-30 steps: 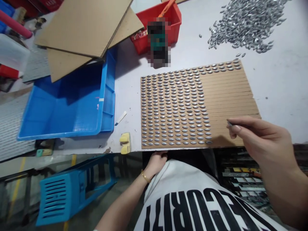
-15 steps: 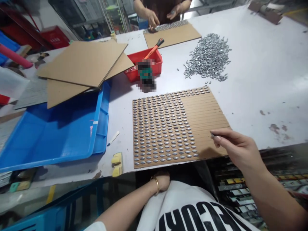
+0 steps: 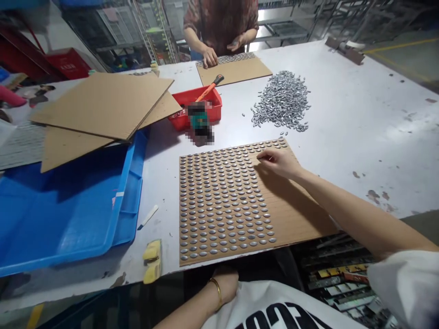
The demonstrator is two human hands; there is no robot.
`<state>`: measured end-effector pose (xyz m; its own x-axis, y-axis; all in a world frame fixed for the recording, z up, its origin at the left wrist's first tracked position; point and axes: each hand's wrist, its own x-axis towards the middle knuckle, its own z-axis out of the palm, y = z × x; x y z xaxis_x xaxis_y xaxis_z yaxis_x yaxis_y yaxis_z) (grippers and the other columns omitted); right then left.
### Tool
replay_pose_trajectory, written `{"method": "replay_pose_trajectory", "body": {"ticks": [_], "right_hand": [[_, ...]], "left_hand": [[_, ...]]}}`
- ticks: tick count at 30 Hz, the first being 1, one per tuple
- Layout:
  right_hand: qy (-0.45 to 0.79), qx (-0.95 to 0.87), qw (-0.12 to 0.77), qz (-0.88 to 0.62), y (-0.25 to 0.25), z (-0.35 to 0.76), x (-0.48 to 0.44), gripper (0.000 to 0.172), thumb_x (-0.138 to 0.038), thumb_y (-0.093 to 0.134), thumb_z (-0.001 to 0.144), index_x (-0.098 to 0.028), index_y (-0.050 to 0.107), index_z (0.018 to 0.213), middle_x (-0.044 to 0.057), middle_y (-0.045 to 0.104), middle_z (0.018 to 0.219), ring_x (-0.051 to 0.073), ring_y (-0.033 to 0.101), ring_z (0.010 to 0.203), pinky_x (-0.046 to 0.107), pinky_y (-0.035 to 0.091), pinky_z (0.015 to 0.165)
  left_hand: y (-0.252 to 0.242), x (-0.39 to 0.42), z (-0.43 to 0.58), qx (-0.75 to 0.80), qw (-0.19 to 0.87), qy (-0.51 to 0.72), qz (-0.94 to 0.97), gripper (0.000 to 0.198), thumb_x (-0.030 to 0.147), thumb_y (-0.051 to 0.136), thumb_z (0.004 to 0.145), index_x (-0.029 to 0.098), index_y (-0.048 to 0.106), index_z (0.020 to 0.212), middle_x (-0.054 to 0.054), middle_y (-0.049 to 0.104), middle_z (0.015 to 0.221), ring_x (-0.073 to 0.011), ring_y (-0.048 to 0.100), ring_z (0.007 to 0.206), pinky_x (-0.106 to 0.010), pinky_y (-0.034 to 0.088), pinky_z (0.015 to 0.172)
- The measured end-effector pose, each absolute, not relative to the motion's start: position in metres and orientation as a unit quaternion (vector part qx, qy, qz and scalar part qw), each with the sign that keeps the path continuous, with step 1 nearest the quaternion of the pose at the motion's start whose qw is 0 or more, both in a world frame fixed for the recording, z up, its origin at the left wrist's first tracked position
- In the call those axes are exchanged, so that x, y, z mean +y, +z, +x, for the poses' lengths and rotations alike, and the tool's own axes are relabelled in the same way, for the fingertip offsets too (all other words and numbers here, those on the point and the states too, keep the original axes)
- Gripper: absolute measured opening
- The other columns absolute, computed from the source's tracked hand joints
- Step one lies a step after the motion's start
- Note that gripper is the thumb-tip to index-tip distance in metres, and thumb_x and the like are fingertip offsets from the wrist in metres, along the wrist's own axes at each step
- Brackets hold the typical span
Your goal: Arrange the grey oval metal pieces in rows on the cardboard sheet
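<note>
My right hand (image 3: 279, 162) is over the upper part of a cardboard sheet (image 3: 295, 210), its thumb and forefinger pinched on a small dark-grey metal oval piece, mostly hidden by the fingertips. Rows of shiny oval metal pieces (image 3: 222, 198) cover the left part of the sheet, and short rows run along its top edge. Grooved bare cardboard shows on the right, partly under my forearm. My left hand (image 3: 226, 278), with a gold bangle at the wrist, rests in my lap below the table edge; its fingers are hidden.
A heap of loose metal ovals (image 3: 283, 98) lies beyond the sheet. Left are a red bin (image 3: 214, 107) with an orange-handled tool, stacked cardboard (image 3: 103, 103), a blue crate (image 3: 118, 214) and a yellow block (image 3: 152, 260). Across the table, a person's hands (image 3: 210, 57) work at another sheet.
My right hand has moved away from me and leftward, from the sheet's lower right to its upper middle beside the rows. The view has tilted up. My left hand stays in my lap.
</note>
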<state>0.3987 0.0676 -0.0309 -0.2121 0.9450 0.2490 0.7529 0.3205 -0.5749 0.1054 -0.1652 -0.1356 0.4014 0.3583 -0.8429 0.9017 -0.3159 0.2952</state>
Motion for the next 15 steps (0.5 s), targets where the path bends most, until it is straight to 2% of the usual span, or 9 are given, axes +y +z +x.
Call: {"method": "replay_pose_trajectory", "body": {"ticks": [6, 10, 15], "right_hand": [[0.136, -0.786, 0.246, -0.550, -0.043, 0.397, 0.093, 0.021, -0.024, 0.050, 0.085, -0.019, 0.070, 0.090, 0.006, 0.070, 0.092, 0.020, 0.063, 0.081, 0.031, 0.048, 0.073], [0.119, -0.791, 0.235, -0.551, -0.047, 0.397, 0.103, 0.020, -0.022, 0.049, 0.085, -0.020, 0.069, 0.090, 0.006, 0.070, 0.089, 0.020, 0.062, 0.079, 0.031, 0.047, 0.073], [0.105, -0.800, 0.218, -0.549, -0.045, 0.396, 0.111, 0.020, -0.021, 0.048, 0.085, -0.020, 0.069, 0.086, 0.005, 0.070, 0.086, 0.020, 0.062, 0.077, 0.031, 0.046, 0.072]], "left_hand": [[-0.134, -0.162, 0.101, 0.438, 0.396, -0.323, 0.740, 0.033, 0.007, 0.047, 0.075, 0.006, 0.071, 0.097, -0.021, 0.070, 0.099, -0.0328, 0.066, 0.096, -0.045, 0.050, 0.086], [-0.137, -0.162, 0.097, 0.454, 0.409, -0.302, 0.732, 0.037, 0.007, 0.042, 0.076, 0.007, 0.071, 0.099, -0.019, 0.071, 0.101, -0.0309, 0.066, 0.095, -0.044, 0.050, 0.087], [-0.145, -0.164, 0.094, 0.468, 0.432, -0.259, 0.726, 0.046, 0.013, 0.045, 0.074, 0.012, 0.066, 0.115, -0.017, 0.068, 0.112, -0.0321, 0.061, 0.107, -0.047, 0.042, 0.099]]}}
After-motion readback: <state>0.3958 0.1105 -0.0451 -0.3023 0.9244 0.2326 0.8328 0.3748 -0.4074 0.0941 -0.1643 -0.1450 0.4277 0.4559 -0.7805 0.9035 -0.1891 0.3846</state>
